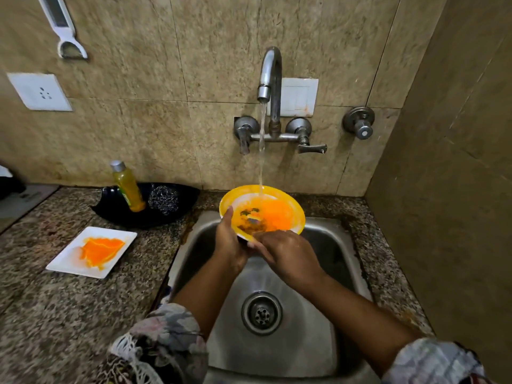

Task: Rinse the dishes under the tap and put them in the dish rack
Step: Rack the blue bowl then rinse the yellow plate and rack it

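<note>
Yellow bowl (pixel 266 209): held tilted over the steel sink (pixel 318 328), its soiled inside turned toward the camera; orange residue and dark specks are seen on the inner surface.
Water stream (pixel 261 151): seen running from the spout of the tap (pixel 270 79) and landing on the far inner rim of the yellow bowl.
Left hand (pixel 230 239): placed at the bowl's left edge, the thumb laid up along the rim and the fingers curled underneath; the bowl is gripped by it.
Right hand (pixel 288 253): set at the bowl's near edge, palm down, the fingers bent over the rim and onto the inner surface; whether the rim is pinched or only pressed cannot be told.
Grip, overall: the bowl is carried between both hands above the basin, well above the drain (pixel 261 313).
White square plate (pixel 91 252): lying flat on the granite table (pixel 55 314) to the left of the sink, smeared with orange in the middle.
Black tray (pixel 110 206): set on the table against the wall, behind the white plate; a bottle of yellow liquid (pixel 128 187) is leaned in it, with a steel scrubber (pixel 163 199) just beside the bottle.
Wall (pixel 138 120): tiled in beige; a white socket (pixel 40 91) is fixed at the left.
Dish rack: not shown in this view.
</note>
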